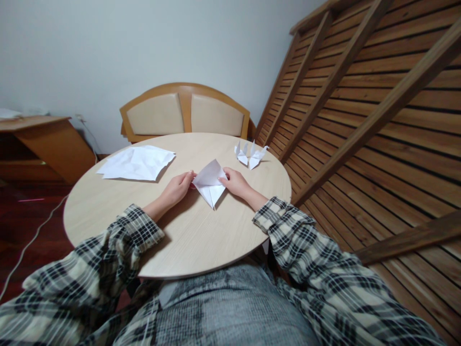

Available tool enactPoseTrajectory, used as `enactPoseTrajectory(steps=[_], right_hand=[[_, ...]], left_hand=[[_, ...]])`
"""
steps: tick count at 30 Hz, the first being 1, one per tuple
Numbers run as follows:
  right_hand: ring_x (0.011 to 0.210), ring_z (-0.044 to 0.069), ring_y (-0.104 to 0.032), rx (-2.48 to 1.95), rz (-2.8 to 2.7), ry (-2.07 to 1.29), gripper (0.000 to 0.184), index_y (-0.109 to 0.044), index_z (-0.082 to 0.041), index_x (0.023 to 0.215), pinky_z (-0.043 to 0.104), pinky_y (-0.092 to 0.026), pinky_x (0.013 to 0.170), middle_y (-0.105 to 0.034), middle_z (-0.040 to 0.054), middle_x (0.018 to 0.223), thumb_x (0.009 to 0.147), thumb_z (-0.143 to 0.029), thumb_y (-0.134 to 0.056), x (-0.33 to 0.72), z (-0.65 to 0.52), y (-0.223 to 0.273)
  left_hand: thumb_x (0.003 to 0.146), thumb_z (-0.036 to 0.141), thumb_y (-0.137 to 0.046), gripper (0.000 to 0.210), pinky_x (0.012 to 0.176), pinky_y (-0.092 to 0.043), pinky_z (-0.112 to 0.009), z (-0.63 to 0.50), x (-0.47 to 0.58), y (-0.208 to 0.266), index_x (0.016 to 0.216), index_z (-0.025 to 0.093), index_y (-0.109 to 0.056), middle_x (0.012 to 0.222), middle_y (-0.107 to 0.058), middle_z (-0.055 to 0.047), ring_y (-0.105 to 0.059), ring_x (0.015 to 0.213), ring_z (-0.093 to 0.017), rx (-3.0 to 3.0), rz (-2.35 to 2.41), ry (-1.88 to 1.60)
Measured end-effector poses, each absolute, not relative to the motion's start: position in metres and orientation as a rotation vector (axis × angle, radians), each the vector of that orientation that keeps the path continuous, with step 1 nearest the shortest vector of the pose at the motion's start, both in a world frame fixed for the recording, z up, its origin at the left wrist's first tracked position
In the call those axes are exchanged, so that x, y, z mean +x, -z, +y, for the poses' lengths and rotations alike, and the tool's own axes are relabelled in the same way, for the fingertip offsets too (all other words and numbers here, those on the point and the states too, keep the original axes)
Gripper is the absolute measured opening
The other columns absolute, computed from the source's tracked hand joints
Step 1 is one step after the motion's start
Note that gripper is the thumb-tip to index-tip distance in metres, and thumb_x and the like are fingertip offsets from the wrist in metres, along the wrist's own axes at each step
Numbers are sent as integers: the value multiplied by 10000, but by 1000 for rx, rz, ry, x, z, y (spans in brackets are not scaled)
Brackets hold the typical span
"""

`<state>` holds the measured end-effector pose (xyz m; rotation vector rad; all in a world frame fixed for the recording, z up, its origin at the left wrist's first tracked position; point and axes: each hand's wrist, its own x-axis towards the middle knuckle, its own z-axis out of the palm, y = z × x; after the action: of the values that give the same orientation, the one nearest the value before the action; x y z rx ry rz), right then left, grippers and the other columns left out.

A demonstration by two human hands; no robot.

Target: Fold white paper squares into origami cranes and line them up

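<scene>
a folded white paper sits between the two hands, over the near-middle of the round table, one point toward the person and another away. the left hand pinches its left corner between thumb and fingers, so nearly all of the sheet extends to the right of that grip. the right hand clasps the right edge, its thumb lying on top (the other fingers are mostly hidden), and the sheet reaches leftward from it. the lower flaps meet along a crease between both grips. beyond the right hand stand two folded paper birds, close together; beyond the left, loose white sheets overlap.
</scene>
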<state>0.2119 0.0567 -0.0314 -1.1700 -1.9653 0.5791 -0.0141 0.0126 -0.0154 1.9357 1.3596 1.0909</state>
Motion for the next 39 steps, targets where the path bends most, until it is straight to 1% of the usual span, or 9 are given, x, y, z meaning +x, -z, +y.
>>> enactPoseTrajectory(steps=[4, 7, 12, 17, 23, 27, 31, 35, 39], right_hand=[[836, 197, -622, -1208, -1963, -531, 211, -641, -133, 1058, 322, -471, 780, -705, 114, 992, 864, -161, -565, 212, 59, 33], [868, 202, -628, -1213, -1960, -532, 228, -631, -130, 1080, 324, -471, 797, -702, 130, 1033, 868, -146, -550, 213, 62, 35], [894, 203, -635, -1190, -1947, -558, 232, -623, -156, 1089, 329, -473, 812, -707, 113, 1040, 872, -146, -541, 213, 65, 38], [876, 201, -633, -1176, -1950, -592, 221, -622, -142, 1076, 321, -472, 795, -705, 117, 1024, 880, -139, -519, 211, 63, 37], [870, 199, -632, -1121, -1972, -618, 239, -614, -153, 1103, 327, -480, 799, -703, 106, 1037, 884, -158, -518, 210, 59, 35], [846, 197, -627, -1093, -1987, -635, 257, -614, -152, 1127, 326, -486, 785, -701, 97, 1023, 890, -169, -518, 210, 56, 33], [819, 186, -617, -1069, -1983, -667, 270, -608, -158, 1145, 321, -490, 765, -700, 80, 999, 891, -173, -520, 209, 57, 34], [829, 190, -617, -1044, -1985, -700, 271, -609, -152, 1146, 326, -493, 764, -694, 90, 1009, 889, -173, -525, 209, 58, 36], [822, 185, -614, -1023, -1993, -722, 280, -602, -157, 1163, 318, -492, 748, -693, 87, 1012, 895, -180, -527, 208, 58, 36]], left_hand=[[942, 440, -419, 384, 752, -487, -335, 17, -14, 19, 939, 165, -687, 880, -712, -115, -635, 786, -224, 1811, 1285, -1112], [930, 426, -444, 353, 767, -491, -335, 16, -12, 18, 953, 168, -684, 905, -706, -109, -634, 812, -221, 1853, 1276, -1084], [932, 397, -446, 319, 796, -485, -343, 14, -9, 18, 999, 182, -673, 926, -702, -98, -614, 826, -213, 1946, 1255, -1053], [926, 380, -459, 325, 758, -477, -325, 12, -7, 18, 1065, 168, -662, 925, -697, -97, -604, 807, -203, 1928, 1228, -1056], [927, 356, -471, 304, 746, -466, -326, 7, -5, 13, 1067, 165, -663, 882, -679, -80, -577, 751, -185, 1973, 1201, -1057], [916, 351, -503, 275, 763, -464, -324, 7, -5, 13, 1052, 176, -666, 930, -689, -89, -590, 792, -188, 2021, 1173, -1060], [914, 370, -510, 307, 730, -460, -327, 9, -6, 15, 1104, 165, -638, 949, -688, -100, -587, 795, -195, 2071, 1190, -1022], [927, 377, -486, 361, 715, -458, -338, 10, -7, 16, 1184, 148, -593, 925, -674, -96, -584, 778, -196, 2148, 1253, -949], [929, 381, -481, 386, 714, -459, -342, 10, -7, 16, 1209, 134, -579, 915, -667, -96, -588, 775, -197, 2207, 1299, -916]])
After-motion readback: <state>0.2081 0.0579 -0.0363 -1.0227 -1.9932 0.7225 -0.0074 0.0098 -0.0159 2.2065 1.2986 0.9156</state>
